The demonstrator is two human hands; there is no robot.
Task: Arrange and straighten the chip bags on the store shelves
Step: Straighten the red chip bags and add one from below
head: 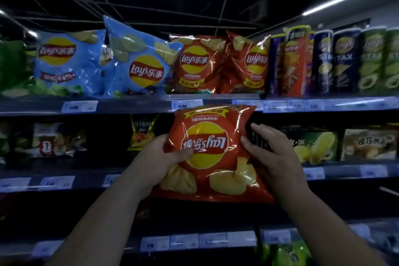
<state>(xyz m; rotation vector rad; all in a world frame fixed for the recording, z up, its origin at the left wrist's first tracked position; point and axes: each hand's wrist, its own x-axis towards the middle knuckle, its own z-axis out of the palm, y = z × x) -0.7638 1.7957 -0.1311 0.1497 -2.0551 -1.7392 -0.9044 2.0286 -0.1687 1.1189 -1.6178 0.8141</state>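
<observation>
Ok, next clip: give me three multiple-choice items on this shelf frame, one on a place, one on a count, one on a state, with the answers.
1. Where do the Lay's Stax cans stand?
A. right end of the top shelf
B. bottom shelf, left
C. on the floor

2. How many blue Lay's bags show on the top shelf?
A. none
B. two
C. five

3. How is the red Lay's bag between the hands oriented?
A. logo upright
B. upside down
C. back side showing

Answers:
1. A, the cans line up right of the red bags on the top shelf.
2. B, two blue bags sit side by side left of the red ones.
3. B, its logo reads inverted, with the left hand and right hand gripping its sides.
</observation>
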